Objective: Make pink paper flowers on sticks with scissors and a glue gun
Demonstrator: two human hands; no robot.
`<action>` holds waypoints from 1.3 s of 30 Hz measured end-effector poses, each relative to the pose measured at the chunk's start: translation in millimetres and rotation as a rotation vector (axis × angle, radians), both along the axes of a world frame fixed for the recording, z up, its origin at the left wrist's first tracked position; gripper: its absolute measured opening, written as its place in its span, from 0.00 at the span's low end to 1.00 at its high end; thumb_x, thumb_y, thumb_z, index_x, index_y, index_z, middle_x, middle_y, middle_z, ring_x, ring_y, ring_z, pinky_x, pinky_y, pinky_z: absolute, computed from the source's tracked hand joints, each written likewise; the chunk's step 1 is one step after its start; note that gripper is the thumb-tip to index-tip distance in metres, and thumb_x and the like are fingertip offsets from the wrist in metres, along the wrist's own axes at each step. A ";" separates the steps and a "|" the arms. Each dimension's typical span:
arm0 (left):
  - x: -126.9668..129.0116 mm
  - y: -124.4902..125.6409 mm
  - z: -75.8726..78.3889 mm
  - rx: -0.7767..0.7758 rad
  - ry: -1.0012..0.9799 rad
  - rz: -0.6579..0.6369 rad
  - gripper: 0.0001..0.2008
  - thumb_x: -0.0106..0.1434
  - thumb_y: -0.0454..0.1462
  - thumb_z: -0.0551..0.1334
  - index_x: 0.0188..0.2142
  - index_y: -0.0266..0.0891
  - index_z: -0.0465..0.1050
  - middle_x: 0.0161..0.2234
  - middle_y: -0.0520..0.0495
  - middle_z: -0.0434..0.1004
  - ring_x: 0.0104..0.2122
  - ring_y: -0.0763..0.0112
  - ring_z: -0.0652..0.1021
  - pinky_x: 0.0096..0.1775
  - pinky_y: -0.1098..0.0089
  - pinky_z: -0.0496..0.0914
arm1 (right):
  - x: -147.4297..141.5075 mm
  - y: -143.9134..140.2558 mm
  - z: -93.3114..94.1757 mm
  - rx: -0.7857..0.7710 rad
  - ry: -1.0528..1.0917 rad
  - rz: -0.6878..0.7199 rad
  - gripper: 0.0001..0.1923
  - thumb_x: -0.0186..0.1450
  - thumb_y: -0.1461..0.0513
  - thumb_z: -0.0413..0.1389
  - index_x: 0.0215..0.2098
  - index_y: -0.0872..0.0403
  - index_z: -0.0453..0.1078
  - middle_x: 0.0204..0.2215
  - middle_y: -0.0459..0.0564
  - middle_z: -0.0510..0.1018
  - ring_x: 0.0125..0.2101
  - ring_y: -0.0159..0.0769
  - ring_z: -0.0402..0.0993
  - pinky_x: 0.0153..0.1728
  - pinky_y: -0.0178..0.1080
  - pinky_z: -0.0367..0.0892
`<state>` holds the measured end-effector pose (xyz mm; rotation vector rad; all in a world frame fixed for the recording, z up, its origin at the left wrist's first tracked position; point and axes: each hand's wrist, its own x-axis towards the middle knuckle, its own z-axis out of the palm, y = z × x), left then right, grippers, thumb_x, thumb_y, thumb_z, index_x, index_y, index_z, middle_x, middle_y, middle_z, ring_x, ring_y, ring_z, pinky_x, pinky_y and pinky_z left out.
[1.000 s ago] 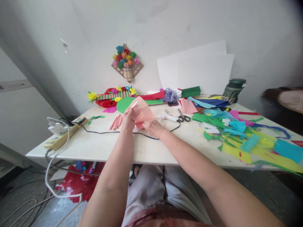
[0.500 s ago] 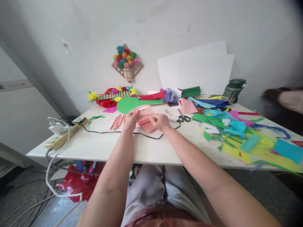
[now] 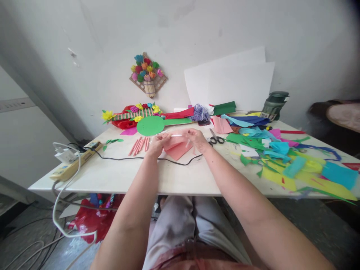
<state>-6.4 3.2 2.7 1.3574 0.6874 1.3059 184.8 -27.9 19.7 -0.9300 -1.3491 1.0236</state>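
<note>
A thin white stick (image 3: 177,135) lies level between my two hands, with pink paper just behind it. My left hand (image 3: 158,144) pinches one end of the stick. My right hand (image 3: 197,140) is closed at its other end, and I cannot fully tell how much of the pink paper it also grips. Below them on the table spreads a folded sheet of pink crepe paper (image 3: 178,150). Several pink paper-wrapped sticks (image 3: 138,145) lie to the left of my left hand. Beyond the hands rests a round green paper shape (image 3: 151,125) with a long handle.
Black-handled scissors (image 3: 216,139) lie right of my right hand. A black cord (image 3: 135,158) crosses the table from a power strip (image 3: 73,165). Coloured paper scraps (image 3: 281,161) cover the right side. A green bottle (image 3: 274,107) stands at the back right.
My right hand has risen and moved to the stick's right end. The stick has come down from a tilt to level between both hands. The view has shifted slightly.
</note>
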 end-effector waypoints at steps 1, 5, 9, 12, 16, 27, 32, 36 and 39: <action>-0.1 1.2 -1.2 0.006 0.005 0.011 0.14 0.43 0.44 0.70 0.22 0.35 0.73 0.18 0.49 0.72 0.23 0.70 0.74 0.24 0.72 0.65 | -0.3 0.0 -0.6 0.010 -0.001 0.012 0.18 0.47 0.51 0.61 0.28 0.55 0.68 0.23 0.44 0.72 0.21 0.29 0.67 0.18 0.32 0.65; 0.6 3.8 -4.0 0.023 0.028 0.018 0.15 0.43 0.45 0.70 0.19 0.36 0.72 0.16 0.50 0.68 0.19 0.72 0.71 0.20 0.72 0.61 | -2.2 -0.6 -2.3 0.025 -0.046 -0.016 0.19 0.46 0.53 0.62 0.30 0.56 0.68 0.23 0.44 0.73 0.22 0.30 0.68 0.17 0.32 0.66; 1.7 2.3 -3.5 0.042 0.080 0.000 0.16 0.44 0.45 0.70 0.17 0.36 0.70 0.14 0.52 0.65 0.16 0.78 0.65 0.18 0.74 0.55 | -4.8 -2.2 -1.4 -0.020 -0.099 -0.081 0.19 0.48 0.53 0.61 0.33 0.57 0.69 0.28 0.48 0.75 0.20 0.28 0.68 0.13 0.29 0.63; 1.5 1.5 -3.4 0.054 0.105 -0.014 0.16 0.46 0.45 0.69 0.17 0.35 0.69 0.15 0.53 0.64 0.15 0.80 0.63 0.17 0.75 0.54 | -5.8 -3.4 -0.3 -0.021 -0.080 -0.088 0.17 0.48 0.55 0.62 0.31 0.58 0.70 0.28 0.50 0.75 0.21 0.28 0.69 0.13 0.29 0.64; 0.4 4.2 -6.7 0.061 0.111 -0.034 0.16 0.48 0.45 0.68 0.17 0.35 0.70 0.14 0.53 0.64 0.15 0.80 0.63 0.17 0.75 0.54 | -5.3 -4.6 -0.6 -0.044 -0.133 -0.086 0.16 0.51 0.55 0.60 0.34 0.58 0.71 0.30 0.50 0.76 0.16 0.27 0.67 0.07 0.28 0.58; 2.5 7.6 -12.0 0.031 0.108 0.022 0.13 0.47 0.45 0.68 0.23 0.36 0.75 0.16 0.52 0.69 0.14 0.77 0.65 0.17 0.74 0.55 | -2.1 -6.7 -0.6 -0.091 -0.095 -0.097 0.17 0.51 0.51 0.59 0.28 0.56 0.68 0.20 0.45 0.70 0.17 0.33 0.71 0.05 0.27 0.55; 3.5 2.4 -5.5 0.087 0.106 0.042 0.13 0.48 0.44 0.68 0.23 0.35 0.75 0.16 0.52 0.68 0.17 0.77 0.66 0.20 0.75 0.57 | -3.5 -7.8 0.5 -0.088 -0.159 -0.101 0.16 0.51 0.52 0.59 0.32 0.55 0.69 0.24 0.46 0.72 0.16 0.30 0.68 0.06 0.28 0.55; 4.6 2.0 -4.5 0.104 0.101 0.070 0.12 0.47 0.44 0.68 0.24 0.35 0.76 0.17 0.52 0.68 0.18 0.77 0.66 0.20 0.75 0.58 | -5.0 -7.5 -0.9 -0.061 -0.193 -0.109 0.16 0.50 0.53 0.60 0.33 0.55 0.70 0.23 0.45 0.72 0.16 0.30 0.68 0.06 0.27 0.53; 5.3 2.3 -4.5 0.106 0.092 0.101 0.13 0.47 0.44 0.68 0.22 0.35 0.75 0.17 0.52 0.68 0.18 0.78 0.66 0.20 0.75 0.58 | -5.8 -11.2 1.9 -0.062 -0.154 -0.111 0.17 0.51 0.52 0.59 0.32 0.56 0.70 0.22 0.45 0.71 0.15 0.28 0.66 0.06 0.27 0.53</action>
